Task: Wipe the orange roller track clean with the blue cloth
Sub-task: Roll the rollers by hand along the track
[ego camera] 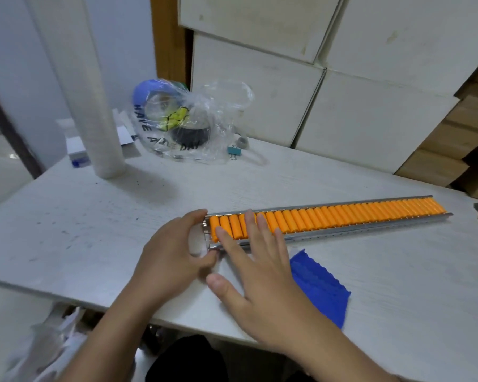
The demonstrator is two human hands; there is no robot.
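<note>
The orange roller track (342,216) lies flat on the white table (122,216), running from the middle of the table out to the right, its orange rollers set side by side in a metal channel. Its left end sits just in front of the person. The left hand (171,252) curls around that left end, thumb at the near corner and fingers at the far corner, so it grips the end of the channel. The right hand (254,271) is spread flat with straight fingers, its fingertips resting on the first few rollers and its palm over the near rail; it holds nothing. The blue cloth (319,285) lies on the table just right of the right hand, near the track's near edge and partly hidden under the wrist, and neither hand grips it.

Judging by this, wiping has not begun: the track is being steadied or positioned. The next move likely calls for the right hand to lift off the rollers, pick up the cloth and press it onto the rollers, while the left hand keeps the end from sliding.

Farther back stand a clear plastic bag (188,125) of small items, a tall roll of stretch film (94,106), a blue binder clip (234,151) and stacked white boxes (342,92).
</note>
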